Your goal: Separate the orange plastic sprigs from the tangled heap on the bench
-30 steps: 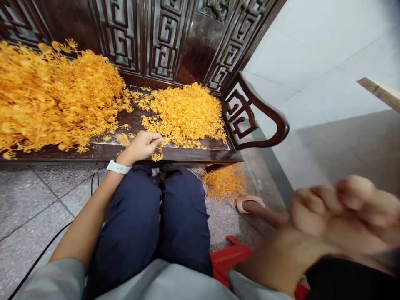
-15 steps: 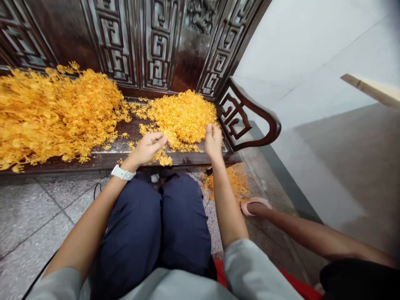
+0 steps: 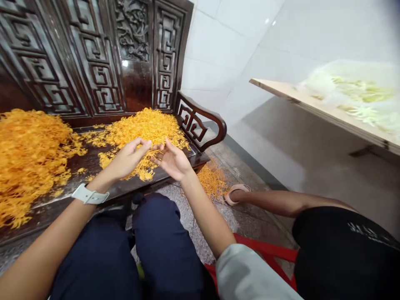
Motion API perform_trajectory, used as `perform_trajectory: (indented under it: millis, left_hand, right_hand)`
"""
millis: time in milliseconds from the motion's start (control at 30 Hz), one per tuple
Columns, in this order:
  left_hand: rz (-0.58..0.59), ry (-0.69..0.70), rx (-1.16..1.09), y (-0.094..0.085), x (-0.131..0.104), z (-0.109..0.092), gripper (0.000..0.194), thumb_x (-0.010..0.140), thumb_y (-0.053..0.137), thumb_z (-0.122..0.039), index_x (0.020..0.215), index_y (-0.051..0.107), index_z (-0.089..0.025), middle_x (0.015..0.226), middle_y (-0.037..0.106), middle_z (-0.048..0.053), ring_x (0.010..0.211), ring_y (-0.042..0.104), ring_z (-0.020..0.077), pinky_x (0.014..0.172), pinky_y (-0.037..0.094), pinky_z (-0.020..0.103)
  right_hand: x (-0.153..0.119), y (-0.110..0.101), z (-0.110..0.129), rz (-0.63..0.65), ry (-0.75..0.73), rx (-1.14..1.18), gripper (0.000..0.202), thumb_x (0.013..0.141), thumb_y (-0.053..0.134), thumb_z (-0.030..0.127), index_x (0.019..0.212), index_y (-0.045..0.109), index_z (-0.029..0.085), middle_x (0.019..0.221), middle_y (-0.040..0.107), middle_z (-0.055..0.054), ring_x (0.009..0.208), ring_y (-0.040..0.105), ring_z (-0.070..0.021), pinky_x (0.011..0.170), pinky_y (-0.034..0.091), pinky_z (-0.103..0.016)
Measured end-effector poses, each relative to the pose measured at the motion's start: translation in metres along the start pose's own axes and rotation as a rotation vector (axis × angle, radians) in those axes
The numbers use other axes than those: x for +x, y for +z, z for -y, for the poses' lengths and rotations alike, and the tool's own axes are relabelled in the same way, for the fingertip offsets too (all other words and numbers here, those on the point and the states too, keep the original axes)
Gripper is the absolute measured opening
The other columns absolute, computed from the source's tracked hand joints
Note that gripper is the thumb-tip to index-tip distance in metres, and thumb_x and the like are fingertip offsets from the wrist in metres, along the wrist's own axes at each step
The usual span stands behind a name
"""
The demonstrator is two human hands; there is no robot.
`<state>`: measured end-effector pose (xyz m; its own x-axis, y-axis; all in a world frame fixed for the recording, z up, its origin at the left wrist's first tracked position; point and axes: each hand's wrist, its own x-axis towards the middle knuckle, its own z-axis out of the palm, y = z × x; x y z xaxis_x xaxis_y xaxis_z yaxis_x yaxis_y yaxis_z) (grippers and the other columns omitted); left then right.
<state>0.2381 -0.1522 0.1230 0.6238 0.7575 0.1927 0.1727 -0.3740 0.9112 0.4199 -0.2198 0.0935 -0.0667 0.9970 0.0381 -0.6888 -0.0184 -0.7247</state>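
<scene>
Left hand [image 3: 126, 158] raised over the front edge of the bench seat [image 3: 78, 164], palm turned inward, fingers loosely curled and partly spread; thumb and forefinger tips nearly meet at the top. A small tuft of orange strands [image 3: 146, 168] hangs under it, between the two hands; whether the left fingers actually pinch it cannot be told. Right hand [image 3: 173, 160] faces the left, palm up and open, fingers spread and slightly bent, fingertips just short of the left hand's; nothing visibly clamped in it. The two hands are close together, tips nearly touching, just in front of the smaller pile [image 3: 143, 125]. Count of orange heaps: three. One, the smaller pile, on the seat's right end beside the carved armrest [image 3: 200, 123]; two, a large pile [image 3: 28, 154] on the seat's left part, running out of view; three, a floor heap [image 3: 211, 181] on the stone floor below the armrest. Loose bits scattered on the dark wood between the two seat piles. One white wristband [image 3: 89, 195] on the left wrist. Two knees in dark blue trousers [image 3: 162, 246] below the hands. One other person at right: a bare leg [image 3: 281, 202] stretched along the floor, foot in a pink slipper [image 3: 234, 193] next to the floor heap. One red stool [image 3: 265, 254] partly showing. One wooden board [image 3: 328, 114] at upper right, carrying blurred pale material.
</scene>
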Motion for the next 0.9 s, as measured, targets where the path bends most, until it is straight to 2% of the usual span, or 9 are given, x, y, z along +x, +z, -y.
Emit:
perform_trajectory:
  millis: [67, 167, 300, 433, 533, 600, 700, 833, 900]
  left_hand:
    - [-0.002, 0.006, -0.012, 0.004, 0.007, -0.006, 0.049, 0.102, 0.054, -0.069, 0.091, 0.056, -0.021, 0.063, 0.038, -0.005, 0.057, 0.034, 0.0152, 0.053, 0.029, 0.029]
    - [0.009, 0.02, 0.007, 0.015, 0.021, -0.016, 0.043, 0.103, 0.056, -0.063, 0.089, 0.053, -0.022, 0.065, 0.042, -0.003, 0.057, 0.036, 0.0153, 0.053, 0.03, 0.029]
    - [0.008, -0.038, -0.006, 0.033, 0.032, -0.027, 0.035, 0.103, 0.061, -0.056, 0.099, 0.052, -0.022, 0.064, 0.046, -0.004, 0.054, 0.038, 0.0149, 0.052, 0.031, 0.028]
    - [-0.028, -0.044, -0.126, 0.042, 0.028, -0.028, 0.03, 0.104, 0.058, -0.051, 0.106, 0.048, -0.023, 0.06, 0.044, -0.007, 0.05, 0.037, 0.0143, 0.048, 0.03, 0.026]
    - [-0.025, 0.018, -0.1, 0.043, 0.021, -0.027, 0.028, 0.1, 0.063, -0.049, 0.096, 0.051, -0.023, 0.055, 0.039, -0.008, 0.046, 0.031, 0.0122, 0.045, 0.022, 0.025]
    - [-0.003, 0.03, -0.04, 0.042, 0.016, -0.026, 0.029, 0.097, 0.066, -0.046, 0.086, 0.053, -0.023, 0.051, 0.036, -0.008, 0.042, 0.027, 0.0108, 0.043, 0.015, 0.026]
    - [0.029, 0.019, -0.005, 0.039, 0.01, -0.023, 0.027, 0.097, 0.064, -0.043, 0.082, 0.054, -0.023, 0.049, 0.036, -0.008, 0.04, 0.027, 0.0105, 0.043, 0.013, 0.027]
    - [-0.021, 0.079, 0.144, 0.033, 0.004, -0.021, 0.017, 0.097, 0.063, -0.037, 0.093, 0.055, -0.023, 0.05, 0.043, -0.008, 0.04, 0.034, 0.0123, 0.045, 0.02, 0.027]
    - [-0.01, 0.138, 0.301, 0.031, 0.001, -0.022, 0.011, 0.095, 0.066, -0.031, 0.095, 0.057, -0.023, 0.052, 0.047, -0.007, 0.043, 0.038, 0.013, 0.048, 0.024, 0.028]
  right_hand:
    - [-0.004, -0.002, 0.007, 0.017, 0.015, 0.052, 0.039, 0.083, 0.089, 0.052, 0.082, 0.065, 0.022, 0.094, 0.07, 0.0, 0.084, 0.063, -0.0145, 0.088, 0.06, -0.035]
    - [-0.007, -0.002, 0.017, 0.003, -0.028, 0.07, 0.031, 0.087, 0.087, 0.045, 0.091, 0.064, 0.025, 0.094, 0.069, 0.0, 0.083, 0.062, -0.0155, 0.091, 0.06, -0.039]
    - [-0.006, -0.003, 0.03, -0.072, -0.194, -0.018, 0.029, 0.088, 0.084, 0.04, 0.096, 0.059, 0.027, 0.101, 0.069, 0.0, 0.086, 0.061, -0.0155, 0.087, 0.058, -0.035]
    - [-0.002, -0.004, 0.031, -0.162, -0.247, -0.087, 0.028, 0.094, 0.076, 0.044, 0.097, 0.053, 0.027, 0.099, 0.067, -0.001, 0.093, 0.063, -0.0174, 0.079, 0.055, -0.031]
    - [0.001, -0.001, 0.023, -0.224, -0.242, -0.057, 0.026, 0.096, 0.074, 0.039, 0.097, 0.052, 0.026, 0.096, 0.062, 0.0, 0.083, 0.059, -0.0136, 0.069, 0.052, -0.026]
    - [0.002, 0.003, 0.017, -0.253, -0.221, -0.077, 0.024, 0.096, 0.074, 0.038, 0.099, 0.054, 0.026, 0.094, 0.058, 0.001, 0.073, 0.052, -0.0106, 0.058, 0.045, -0.022]
    - [0.002, 0.005, 0.016, -0.237, -0.182, -0.122, 0.022, 0.097, 0.074, 0.038, 0.102, 0.056, 0.027, 0.094, 0.056, 0.001, 0.066, 0.045, -0.0087, 0.049, 0.035, -0.019]
    - [-0.001, 0.002, 0.025, -0.146, -0.095, -0.129, 0.025, 0.097, 0.073, 0.045, 0.106, 0.057, 0.028, 0.102, 0.062, -0.001, 0.078, 0.057, -0.012, 0.061, 0.05, -0.023]
    - [-0.001, 0.001, 0.024, -0.109, -0.057, -0.164, 0.031, 0.096, 0.073, 0.052, 0.106, 0.056, 0.028, 0.101, 0.063, -0.001, 0.077, 0.058, -0.013, 0.062, 0.051, -0.024]
